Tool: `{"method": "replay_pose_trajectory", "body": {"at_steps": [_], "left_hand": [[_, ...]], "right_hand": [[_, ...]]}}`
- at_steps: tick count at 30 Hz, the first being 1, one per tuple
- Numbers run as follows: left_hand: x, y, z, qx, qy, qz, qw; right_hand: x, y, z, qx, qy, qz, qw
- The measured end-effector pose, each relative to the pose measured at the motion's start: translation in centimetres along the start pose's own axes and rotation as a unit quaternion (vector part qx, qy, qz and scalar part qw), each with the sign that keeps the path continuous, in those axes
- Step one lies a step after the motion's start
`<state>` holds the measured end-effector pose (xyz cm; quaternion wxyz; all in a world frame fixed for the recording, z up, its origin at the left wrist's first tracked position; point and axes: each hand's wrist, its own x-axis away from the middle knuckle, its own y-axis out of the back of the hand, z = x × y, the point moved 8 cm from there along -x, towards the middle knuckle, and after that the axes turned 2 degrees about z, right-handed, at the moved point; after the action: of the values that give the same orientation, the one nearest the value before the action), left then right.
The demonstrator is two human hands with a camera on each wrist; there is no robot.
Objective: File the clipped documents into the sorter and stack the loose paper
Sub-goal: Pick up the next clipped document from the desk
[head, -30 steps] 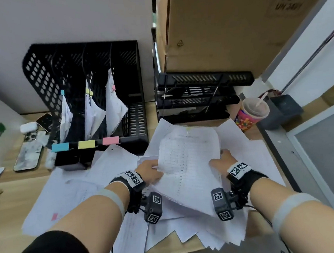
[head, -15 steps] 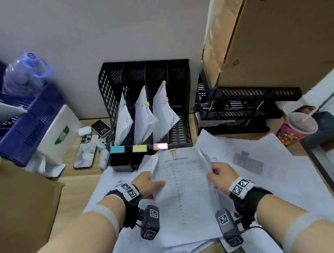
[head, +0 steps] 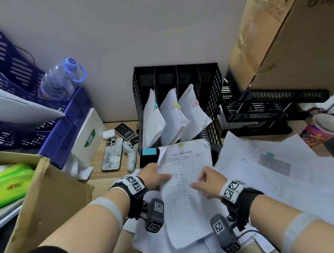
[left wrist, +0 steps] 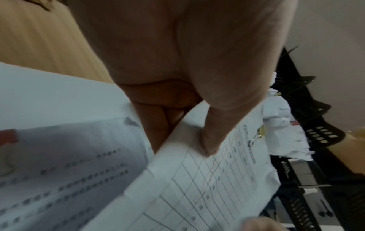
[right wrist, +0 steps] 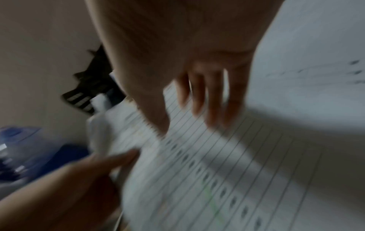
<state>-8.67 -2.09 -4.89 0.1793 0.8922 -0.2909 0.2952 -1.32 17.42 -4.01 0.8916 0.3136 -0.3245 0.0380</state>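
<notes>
A black mesh sorter (head: 213,94) stands against the wall with three clipped bundles in its slots, clipped blue, yellow and pink. In front of it I hold a printed table document (head: 188,200) with a yellow clip (head: 180,144) at its top edge. My left hand (head: 162,176) pinches its left edge, thumb (left wrist: 209,140) on top and fingers underneath. My right hand (head: 198,185) lies over the sheet's right half with straight fingers (right wrist: 207,101), gripping nothing. Loose paper (head: 286,180) is spread over the desk to the right and under the document.
A phone (head: 112,153), an earbud case and a small white controller lie left of the sorter. Blue crates (head: 68,122) with a water bottle (head: 58,83) and an open cardboard box (head: 47,195) fill the left. Black trays (head: 270,106), a big carton and a cup (head: 326,127) stand right.
The clipped document has moved forward, its top now against the sorter's front. My right hand has let go of the right edge and now lies flat over the sheet.
</notes>
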Motion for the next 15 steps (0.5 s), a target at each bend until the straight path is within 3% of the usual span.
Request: {"method": "replay_pose_trajectory", "body": {"at_steps": [2, 3, 9, 12, 15], "left_hand": [[0.2, -0.2, -1.7, 0.003, -0.024, 0.019, 1.000], [0.3, -0.3, -2.5, -0.002, -0.035, 0.026, 0.999], [0.7, -2.0, -7.5, -0.091, -0.120, 0.081, 0.985], [0.9, -2.5, -10.0, -0.099, -0.165, 0.125, 0.973], [0.7, -1.5, -12.5, -0.087, -0.204, 0.107, 0.969]], "right_hand": [[1.2, -3.2, 2.1, 0.015, -0.008, 0.107, 0.994], [1.5, -4.0, 3.2, 0.037, -0.004, 0.114, 0.993], [2.1, -3.1, 7.0, 0.027, -0.018, -0.016, 0.999], [2.4, 0.3, 8.1, 0.120, -0.002, -0.091, 0.989], [3.6, 3.8, 8.6, 0.133, 0.002, -0.140, 0.981]]}}
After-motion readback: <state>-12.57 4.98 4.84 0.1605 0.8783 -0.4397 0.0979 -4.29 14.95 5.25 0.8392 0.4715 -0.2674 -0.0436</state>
